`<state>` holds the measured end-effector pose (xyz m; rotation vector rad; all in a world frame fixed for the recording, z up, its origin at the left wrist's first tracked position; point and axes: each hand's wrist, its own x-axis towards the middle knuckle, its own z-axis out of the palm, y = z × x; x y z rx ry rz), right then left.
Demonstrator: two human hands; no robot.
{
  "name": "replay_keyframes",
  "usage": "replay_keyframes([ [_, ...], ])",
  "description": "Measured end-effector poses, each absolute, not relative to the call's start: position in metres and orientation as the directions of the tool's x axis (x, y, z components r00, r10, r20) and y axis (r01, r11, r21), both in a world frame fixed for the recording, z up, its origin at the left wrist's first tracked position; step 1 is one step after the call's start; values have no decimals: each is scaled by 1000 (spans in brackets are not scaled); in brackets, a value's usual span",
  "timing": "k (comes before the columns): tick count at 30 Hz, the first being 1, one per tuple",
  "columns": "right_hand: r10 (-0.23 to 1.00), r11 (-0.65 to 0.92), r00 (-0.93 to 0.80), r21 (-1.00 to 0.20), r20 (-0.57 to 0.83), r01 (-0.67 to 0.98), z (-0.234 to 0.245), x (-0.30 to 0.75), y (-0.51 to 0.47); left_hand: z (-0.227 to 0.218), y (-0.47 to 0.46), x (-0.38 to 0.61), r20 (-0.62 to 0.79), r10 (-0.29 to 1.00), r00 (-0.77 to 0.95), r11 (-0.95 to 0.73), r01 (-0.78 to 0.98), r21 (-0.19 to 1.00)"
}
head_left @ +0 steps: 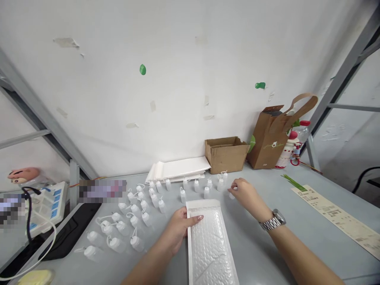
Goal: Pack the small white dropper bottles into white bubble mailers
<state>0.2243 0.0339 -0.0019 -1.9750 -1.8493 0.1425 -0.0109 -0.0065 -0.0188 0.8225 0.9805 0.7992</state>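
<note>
My left hand (pixel 177 229) is closed on a white padded bubble mailer (pixel 210 247), thumb on top and fingers beneath its left edge. Farther right, my right hand (pixel 246 196) pinches a small translucent plastic bottle (pixel 232 196) at the table surface; the fingers hide much of it. To the left of the mailer, several similar white-capped bottles (pixel 134 221) with thin loops stand in loose rows. More of them, such as one bottle (pixel 207 192), stand beyond the mailer's top end.
A stack of white mailers (pixel 181 169) lies against the wall beside an open cardboard box (pixel 227 158). Right of that stand a brown paper bag (pixel 268 138) and a red-capped bottle (pixel 303 132). A printed label strip (pixel 335 217) lies at right, a power strip (pixel 55 206) at left.
</note>
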Motion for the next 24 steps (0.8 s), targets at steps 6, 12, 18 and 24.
replay_keyframes([
  [6,917,242,73,-691,392,681,24,214,21,-18,-6,-8,-323,899,296,395,-229,890],
  [12,913,401,-59,-867,403,294,22,193,5,-17,-6,-5,-301,918,259,352,-178,919],
  [18,837,540,-204,-704,508,462,8,185,2,-10,-8,-5,-249,941,228,278,-104,955],
  [24,870,487,-62,-832,489,266,13,186,1,-6,-7,-6,-266,951,160,272,-19,962],
])
